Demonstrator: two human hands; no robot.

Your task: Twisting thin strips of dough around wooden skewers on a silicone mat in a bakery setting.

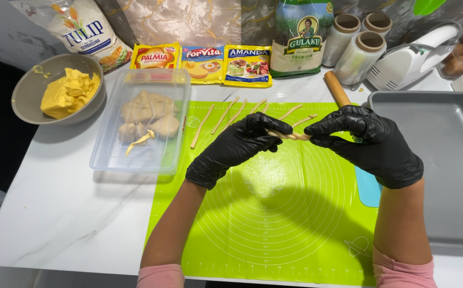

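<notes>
Two black-gloved hands hover over the green silicone baking mat (pixel 274 224), left hand (pixel 237 146) and right hand (pixel 367 143) each pinching an end of a twisted dough strip (pixel 290 136) held between them, with thin dough strips (pixel 226 114) lying on the mat's far edge.

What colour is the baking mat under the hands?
Lime green with printed white circles and rulers; the baking mat shows clearly in the head view.
</notes>
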